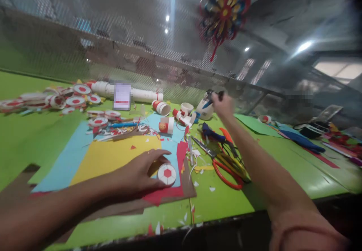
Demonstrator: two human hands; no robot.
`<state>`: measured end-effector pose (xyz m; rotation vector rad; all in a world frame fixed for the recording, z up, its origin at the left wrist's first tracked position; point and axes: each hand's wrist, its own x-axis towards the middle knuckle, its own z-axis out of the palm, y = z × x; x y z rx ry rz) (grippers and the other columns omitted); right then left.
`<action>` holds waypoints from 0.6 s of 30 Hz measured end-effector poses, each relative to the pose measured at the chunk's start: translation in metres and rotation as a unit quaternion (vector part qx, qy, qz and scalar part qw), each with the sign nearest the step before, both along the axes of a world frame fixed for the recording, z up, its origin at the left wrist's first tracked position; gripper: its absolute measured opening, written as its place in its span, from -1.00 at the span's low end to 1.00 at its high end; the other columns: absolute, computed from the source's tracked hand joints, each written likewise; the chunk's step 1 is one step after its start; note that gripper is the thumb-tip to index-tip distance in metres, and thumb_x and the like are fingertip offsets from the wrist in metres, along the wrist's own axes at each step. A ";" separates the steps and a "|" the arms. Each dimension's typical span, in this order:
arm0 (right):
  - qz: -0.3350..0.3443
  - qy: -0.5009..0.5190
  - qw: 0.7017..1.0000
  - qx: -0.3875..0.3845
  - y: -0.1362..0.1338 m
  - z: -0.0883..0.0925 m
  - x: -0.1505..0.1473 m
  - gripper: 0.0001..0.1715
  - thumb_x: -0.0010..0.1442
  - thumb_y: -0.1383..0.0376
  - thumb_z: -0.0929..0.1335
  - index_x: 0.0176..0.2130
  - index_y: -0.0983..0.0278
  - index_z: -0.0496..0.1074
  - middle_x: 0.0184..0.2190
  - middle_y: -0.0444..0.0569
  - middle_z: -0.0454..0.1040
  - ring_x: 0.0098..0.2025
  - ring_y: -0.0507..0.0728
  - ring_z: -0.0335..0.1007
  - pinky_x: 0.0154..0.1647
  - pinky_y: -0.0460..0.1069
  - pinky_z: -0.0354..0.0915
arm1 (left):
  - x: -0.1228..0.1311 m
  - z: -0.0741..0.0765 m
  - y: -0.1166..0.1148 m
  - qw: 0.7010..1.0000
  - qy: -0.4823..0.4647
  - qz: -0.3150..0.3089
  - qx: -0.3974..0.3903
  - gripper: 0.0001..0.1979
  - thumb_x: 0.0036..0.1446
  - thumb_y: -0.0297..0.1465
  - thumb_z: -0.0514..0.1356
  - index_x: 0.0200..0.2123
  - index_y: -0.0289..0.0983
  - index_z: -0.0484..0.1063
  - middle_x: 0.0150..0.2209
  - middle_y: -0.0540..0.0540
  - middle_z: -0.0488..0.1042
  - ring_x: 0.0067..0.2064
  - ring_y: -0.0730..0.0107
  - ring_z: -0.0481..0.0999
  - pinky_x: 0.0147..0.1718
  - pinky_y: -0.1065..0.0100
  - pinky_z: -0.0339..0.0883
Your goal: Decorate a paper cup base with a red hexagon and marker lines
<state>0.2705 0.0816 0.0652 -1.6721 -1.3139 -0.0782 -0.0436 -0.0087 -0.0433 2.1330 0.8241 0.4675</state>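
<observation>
My left hand (151, 170) rests over the stacked coloured sheets, its thumb and fingers curved round a small white disc (166, 174) with a red centre. Under it lie a yellow sheet (113, 156) and a light blue sheet (65, 160). My right hand (223, 103) reaches to the back of the table, closed on a dark tool (209, 102), blurred, beside a whitish container (204, 111). Below my right forearm lie scissors with orange-red handles (226, 175) and a dark blue-handled tool (212, 132).
Red-and-white paper cups (166, 125) lie mid-table among paper scraps. Several red-and-white discs (75, 101) pile at the back left, near a white tube (144, 94). A green sheet (256, 125) and blue item (302, 140) lie right. A colourful ornament (225, 11) hangs above.
</observation>
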 end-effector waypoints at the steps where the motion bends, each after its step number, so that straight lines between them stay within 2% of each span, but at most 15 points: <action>1: 0.012 0.025 0.999 0.018 -0.014 0.002 -0.002 -0.70 0.34 0.19 0.21 -0.18 0.35 0.40 -0.32 -0.01 0.47 -0.34 0.07 0.41 -0.31 0.02 0.37 | 0.000 0.000 0.000 1.000 0.004 -0.002 0.000 -0.29 -0.07 -0.22 0.32 0.16 -0.21 0.20 0.07 -0.18 0.41 0.10 0.08 0.38 0.09 0.10 0.24; 3: 0.068 0.091 0.992 0.054 -0.044 0.002 -0.009 -0.64 0.37 0.17 0.12 -0.21 0.29 0.37 -0.46 -0.10 0.42 -0.48 0.02 0.36 -0.44 -0.03 0.32 | -0.001 0.001 0.002 1.000 -0.005 -0.014 0.014 -0.29 -0.04 -0.16 0.31 0.17 -0.19 0.19 0.11 -0.18 0.39 0.12 0.07 0.35 0.09 0.10 0.22; 5: 0.165 0.159 0.972 0.054 -0.075 -0.001 -0.019 -0.67 0.34 0.14 0.15 -0.23 0.22 0.40 -0.52 -0.14 0.39 -0.49 0.01 0.38 -0.45 -0.05 0.33 | -0.001 0.001 0.004 0.999 -0.013 -0.036 0.016 -0.28 -0.02 -0.14 0.30 0.19 -0.19 0.17 0.10 -0.17 0.40 0.11 0.10 0.36 0.08 0.13 0.22; 6: 0.272 0.232 0.933 0.032 -0.089 -0.004 -0.026 -0.73 0.30 0.14 0.22 -0.23 0.21 0.43 -0.51 -0.12 0.41 -0.45 0.02 0.41 -0.43 -0.04 0.34 | -0.001 0.001 0.005 0.999 -0.014 -0.043 0.018 -0.28 -0.03 -0.14 0.30 0.18 -0.21 0.18 0.09 -0.17 0.40 0.11 0.11 0.36 0.08 0.14 0.22; 7: 0.337 0.278 0.899 0.025 -0.102 -0.008 -0.033 -0.75 0.25 0.13 0.28 -0.22 0.22 0.46 -0.49 -0.11 0.43 -0.43 0.04 0.42 -0.42 -0.03 0.35 | -0.001 0.002 0.006 0.999 -0.011 -0.043 0.018 -0.26 -0.03 -0.15 0.31 0.19 -0.22 0.16 0.08 -0.18 0.42 0.10 0.12 0.37 0.07 0.14 0.23; 8: 0.374 0.302 0.877 -0.002 -0.112 -0.012 -0.041 -0.74 0.21 0.12 0.33 -0.21 0.23 0.48 -0.47 -0.09 0.46 -0.41 0.05 0.42 -0.40 -0.02 0.37 | -0.001 0.002 0.006 0.999 -0.008 -0.045 0.015 -0.26 -0.03 -0.17 0.31 0.19 -0.22 0.15 0.08 -0.18 0.42 0.10 0.13 0.37 0.07 0.15 0.23; 10: 0.407 0.326 0.852 -0.055 -0.126 -0.022 -0.056 -0.78 0.13 0.15 0.41 -0.26 0.24 0.50 -0.45 -0.09 0.48 -0.43 0.05 0.41 -0.40 -0.01 0.38 | -0.001 0.002 0.006 0.999 -0.008 -0.044 0.012 -0.26 -0.02 -0.18 0.32 0.19 -0.22 0.15 0.07 -0.17 0.43 0.08 0.15 0.39 0.04 0.18 0.25; 12: 0.417 0.338 0.839 -0.091 -0.131 -0.034 -0.069 -0.85 0.05 0.27 0.47 -0.31 0.23 0.49 -0.54 -0.16 0.42 -0.49 0.03 0.35 -0.44 -0.03 0.34 | -0.001 0.002 0.005 0.999 -0.011 -0.036 0.017 -0.28 -0.02 -0.18 0.32 0.18 -0.21 0.16 0.06 -0.15 0.44 0.06 0.17 0.41 0.02 0.20 0.26; 14: 0.409 0.342 0.840 -0.101 -0.132 -0.047 -0.078 -0.86 0.03 0.31 0.48 -0.35 0.23 0.46 -0.60 -0.21 0.35 -0.55 0.00 0.28 -0.49 -0.06 0.29 | -0.001 0.002 0.004 0.999 -0.012 -0.030 0.023 -0.29 -0.03 -0.20 0.33 0.18 -0.20 0.18 0.06 -0.14 0.43 0.05 0.17 0.42 0.00 0.21 0.27; 18: 0.378 0.351 0.848 -0.122 -0.132 -0.072 -0.090 -0.87 0.11 0.27 0.45 -0.39 0.23 0.42 -0.61 -0.23 0.30 -0.57 -0.03 0.22 -0.56 -0.10 0.21 | 0.000 0.002 0.003 0.999 -0.006 -0.031 0.015 -0.30 -0.03 -0.23 0.33 0.17 -0.20 0.18 0.06 -0.14 0.44 0.06 0.19 0.42 0.00 0.23 0.28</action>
